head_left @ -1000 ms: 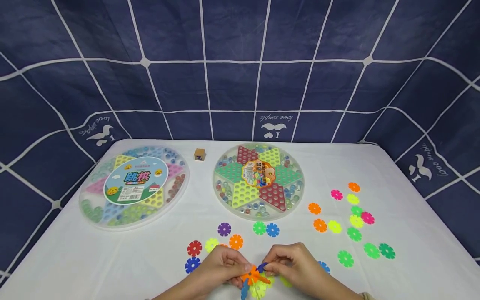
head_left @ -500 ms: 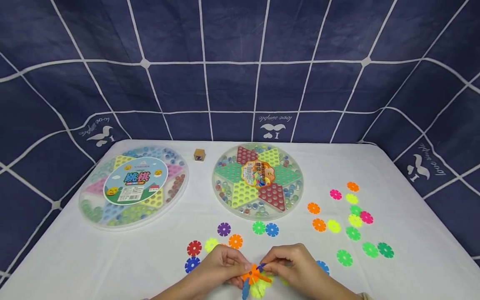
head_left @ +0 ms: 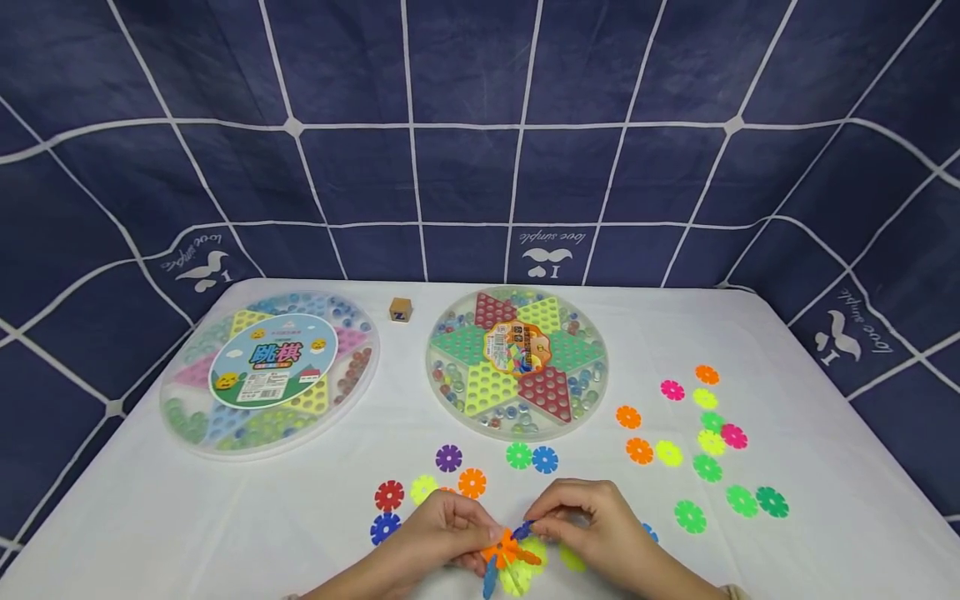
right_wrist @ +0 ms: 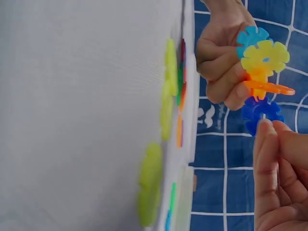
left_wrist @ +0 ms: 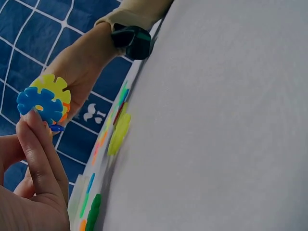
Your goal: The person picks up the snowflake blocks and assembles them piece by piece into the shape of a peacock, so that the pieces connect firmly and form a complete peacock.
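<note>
My left hand holds a cluster of notched plastic discs between thumb and fingers. Facing up in it is an orange disc. A light blue disc sits under the left fingertips in the left wrist view, and a yellow disc shows in the right wrist view. Pinched edge-on by my right hand is a dark blue disc, which meets the orange part of the cluster. How deep its slot sits cannot be told. Loose yellow discs lie beneath the hands.
Loose discs are scattered on the white tablecloth: green ones at right, a red one at left. Farther back stand two round Chinese checkers boxes with marbles, one left, one centre. A wooden cube sits between them.
My right hand has risen slightly and tilted, still pinching the dark blue disc, more of which now shows. The left hand and its cluster stay almost in place.
</note>
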`<move>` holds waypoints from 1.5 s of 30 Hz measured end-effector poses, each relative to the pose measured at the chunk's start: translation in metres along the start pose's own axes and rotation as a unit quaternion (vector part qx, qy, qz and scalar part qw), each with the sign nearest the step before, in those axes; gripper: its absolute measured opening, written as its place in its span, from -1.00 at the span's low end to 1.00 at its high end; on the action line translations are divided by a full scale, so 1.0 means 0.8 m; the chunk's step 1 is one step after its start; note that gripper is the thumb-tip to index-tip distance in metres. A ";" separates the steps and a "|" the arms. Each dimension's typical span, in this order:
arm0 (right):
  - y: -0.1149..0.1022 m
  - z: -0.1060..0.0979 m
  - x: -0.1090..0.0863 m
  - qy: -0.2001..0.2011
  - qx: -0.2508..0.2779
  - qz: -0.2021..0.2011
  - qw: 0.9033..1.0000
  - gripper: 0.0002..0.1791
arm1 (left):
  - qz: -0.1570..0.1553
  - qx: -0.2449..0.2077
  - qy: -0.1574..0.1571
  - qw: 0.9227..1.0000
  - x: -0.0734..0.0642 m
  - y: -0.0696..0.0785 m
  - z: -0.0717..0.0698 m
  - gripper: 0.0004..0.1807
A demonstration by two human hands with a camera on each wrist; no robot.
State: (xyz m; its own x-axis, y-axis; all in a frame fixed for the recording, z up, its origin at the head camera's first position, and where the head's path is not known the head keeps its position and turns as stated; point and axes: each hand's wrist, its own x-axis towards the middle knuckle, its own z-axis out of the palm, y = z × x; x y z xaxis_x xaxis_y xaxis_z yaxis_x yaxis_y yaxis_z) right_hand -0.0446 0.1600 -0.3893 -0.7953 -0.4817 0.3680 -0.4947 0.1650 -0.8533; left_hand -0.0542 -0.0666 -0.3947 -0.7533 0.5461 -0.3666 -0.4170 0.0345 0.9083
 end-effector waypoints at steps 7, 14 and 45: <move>0.007 0.007 -0.004 0.021 0.032 -0.002 0.999 -0.88 | -0.005 -0.013 0.005 1.000 0.000 -0.004 0.002 -0.81; 0.007 0.010 -0.005 0.013 0.013 -0.030 0.999 -0.84 | -0.006 0.005 0.015 1.000 0.002 -0.006 0.004 -0.84; 0.009 0.009 -0.002 0.031 0.205 0.069 0.976 -0.89 | -0.017 -0.059 -0.014 0.998 0.007 -0.006 -0.006 -0.82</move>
State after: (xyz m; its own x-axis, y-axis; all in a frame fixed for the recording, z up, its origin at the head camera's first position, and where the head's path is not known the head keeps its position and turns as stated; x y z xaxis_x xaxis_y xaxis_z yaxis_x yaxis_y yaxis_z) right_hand -0.0446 0.1561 -0.3989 -0.8700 -0.4248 0.2501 -0.2103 -0.1389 -0.9677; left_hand -0.0588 -0.0672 -0.4023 -0.7231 0.5701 -0.3900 -0.5011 -0.0443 0.8643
